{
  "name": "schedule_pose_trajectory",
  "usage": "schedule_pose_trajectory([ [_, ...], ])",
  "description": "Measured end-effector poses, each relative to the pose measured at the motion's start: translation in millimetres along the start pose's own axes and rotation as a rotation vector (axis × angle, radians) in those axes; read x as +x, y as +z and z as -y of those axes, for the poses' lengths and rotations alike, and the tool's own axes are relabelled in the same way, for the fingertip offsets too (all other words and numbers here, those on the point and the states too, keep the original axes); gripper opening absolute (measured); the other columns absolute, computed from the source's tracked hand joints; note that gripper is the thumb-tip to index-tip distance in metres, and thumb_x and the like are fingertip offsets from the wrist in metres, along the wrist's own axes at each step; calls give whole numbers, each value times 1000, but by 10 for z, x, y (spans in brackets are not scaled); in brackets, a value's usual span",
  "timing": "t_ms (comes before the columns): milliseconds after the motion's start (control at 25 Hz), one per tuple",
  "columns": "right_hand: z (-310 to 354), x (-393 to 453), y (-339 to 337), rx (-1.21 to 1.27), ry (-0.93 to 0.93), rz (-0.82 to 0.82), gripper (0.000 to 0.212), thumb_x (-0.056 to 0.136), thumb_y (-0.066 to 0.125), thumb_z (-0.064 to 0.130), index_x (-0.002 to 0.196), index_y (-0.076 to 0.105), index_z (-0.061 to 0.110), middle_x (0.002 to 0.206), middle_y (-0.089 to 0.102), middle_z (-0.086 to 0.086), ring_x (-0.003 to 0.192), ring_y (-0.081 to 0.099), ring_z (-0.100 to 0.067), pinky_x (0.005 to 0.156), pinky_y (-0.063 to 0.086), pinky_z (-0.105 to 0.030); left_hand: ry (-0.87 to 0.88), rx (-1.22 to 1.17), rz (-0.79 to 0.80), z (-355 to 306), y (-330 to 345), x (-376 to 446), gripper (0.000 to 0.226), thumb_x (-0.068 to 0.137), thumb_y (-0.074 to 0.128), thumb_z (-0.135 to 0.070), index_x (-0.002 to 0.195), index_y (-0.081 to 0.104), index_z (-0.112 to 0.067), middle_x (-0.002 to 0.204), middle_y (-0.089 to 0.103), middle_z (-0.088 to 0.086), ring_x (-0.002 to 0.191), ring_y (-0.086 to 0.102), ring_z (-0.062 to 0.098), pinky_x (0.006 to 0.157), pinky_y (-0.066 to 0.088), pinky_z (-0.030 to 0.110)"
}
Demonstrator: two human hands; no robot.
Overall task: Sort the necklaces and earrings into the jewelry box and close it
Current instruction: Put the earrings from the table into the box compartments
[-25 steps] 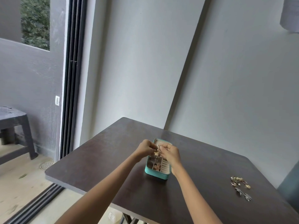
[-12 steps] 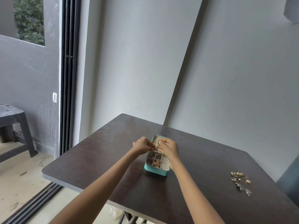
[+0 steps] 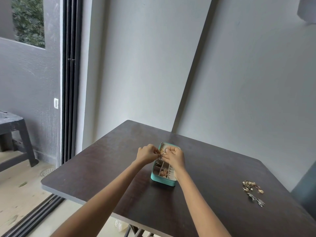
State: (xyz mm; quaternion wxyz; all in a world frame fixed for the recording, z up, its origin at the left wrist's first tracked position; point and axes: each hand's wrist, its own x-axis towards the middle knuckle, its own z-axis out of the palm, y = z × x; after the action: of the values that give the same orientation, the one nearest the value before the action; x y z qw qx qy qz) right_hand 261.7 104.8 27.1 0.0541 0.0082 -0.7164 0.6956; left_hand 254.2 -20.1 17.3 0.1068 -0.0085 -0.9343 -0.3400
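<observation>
A small teal jewelry box (image 3: 162,180) lies open in the middle of the dark table (image 3: 95,168). Its pale compartments hold some gold pieces (image 3: 164,173). Above the far half of the box, my left hand (image 3: 147,153) and my right hand (image 3: 175,157) meet, each pinching a small piece of jewelry (image 3: 162,153) between the fingertips. I cannot tell whether that piece is a necklace or an earring. A loose heap of gold jewelry (image 3: 251,186) and silver earrings (image 3: 256,199) lies on the table at the right.
The table stands in a corner of pale walls. A sliding door track (image 3: 70,79) runs down at the left, with a dark stool (image 3: 12,134) beyond it. A dark chair back (image 3: 306,190) shows at the right edge.
Both hands stay together over the box, pinching the small piece. The view has shifted slightly; the hands' position over the box is about the same.
</observation>
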Motion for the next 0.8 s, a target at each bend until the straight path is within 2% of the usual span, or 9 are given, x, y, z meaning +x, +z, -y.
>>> schedule_pose_trajectory([
  [120, -66, 9, 4, -153, -24, -21, 5, 92, 52, 4, 93, 57, 6, 92, 66, -13, 70, 63, -17, 61, 55, -19, -32, -62, -2, 38, 8, -6, 24, 88, 54, -34, 96, 73, -21, 101, 73, 3, 103, 63, 24, 91, 40, 34],
  [280, -160, -13, -34, -547, -127, -72, 13, 88, 59, 14, 98, 66, 9, 95, 69, -3, 78, 60, -13, 63, 41, -15, -69, -115, 7, 33, 27, -26, 43, 95, 38, -40, 83, 76, -23, 91, 73, 4, 94, 63, 24, 96, 37, 37],
  [360, -192, 19, -37, -601, -119, -35, 16, 88, 60, 15, 99, 70, 10, 100, 71, -4, 91, 63, -18, 74, 44, -20, -79, -99, -7, 41, 42, -17, 54, 98, 30, -45, 82, 77, -22, 92, 72, 6, 95, 61, 25, 97, 36, 38],
  [440, -193, 23, -32, -642, -101, 32, 17, 88, 60, 16, 98, 73, 15, 100, 73, -5, 92, 64, -19, 82, 49, -25, -85, -66, -14, 53, 53, -4, 62, 98, 25, -49, 83, 78, -19, 99, 70, 8, 102, 58, 26, 97, 34, 39],
  [480, -181, 12, -38, -680, -97, 54, 18, 88, 60, 17, 99, 74, 17, 102, 73, -4, 93, 65, -18, 82, 48, -23, -84, -44, -10, 59, 61, -2, 63, 97, 25, -50, 83, 78, -18, 100, 70, 8, 103, 56, 26, 96, 34, 39],
  [560, -152, 3, -85, -746, -105, 30, 19, 88, 60, 20, 101, 74, 20, 105, 72, -1, 99, 64, -19, 80, 44, -21, -60, -5, -14, 68, 71, -4, 56, 95, 33, -49, 80, 77, -16, 90, 70, 9, 97, 54, 26, 90, 35, 37],
  [640, -132, -14, -156, -771, -93, -29, 17, 86, 61, 22, 99, 73, 22, 105, 72, -2, 101, 63, -21, 79, 46, -24, -24, 7, -56, 68, 64, -20, 41, 86, 49, -41, 74, 75, -13, 75, 67, 8, 83, 52, 26, 77, 36, 34],
  [720, -135, -35, -202, -787, -67, -60, 16, 84, 64, 25, 98, 70, 22, 104, 71, -3, 100, 63, -23, 77, 46, -26, 0, 40, -80, 68, 50, -31, 30, 78, 56, -35, 78, 76, -13, 80, 70, 6, 83, 55, 25, 74, 38, 32],
  [800, -166, -61, -199, -792, -42, -30, 16, 82, 65, 26, 98, 67, 22, 102, 71, -1, 100, 62, -22, 76, 45, -26, 21, 108, -57, 57, 34, -44, 26, 76, 58, -34, 85, 77, -17, 94, 70, 5, 95, 55, 26, 81, 37, 33],
])
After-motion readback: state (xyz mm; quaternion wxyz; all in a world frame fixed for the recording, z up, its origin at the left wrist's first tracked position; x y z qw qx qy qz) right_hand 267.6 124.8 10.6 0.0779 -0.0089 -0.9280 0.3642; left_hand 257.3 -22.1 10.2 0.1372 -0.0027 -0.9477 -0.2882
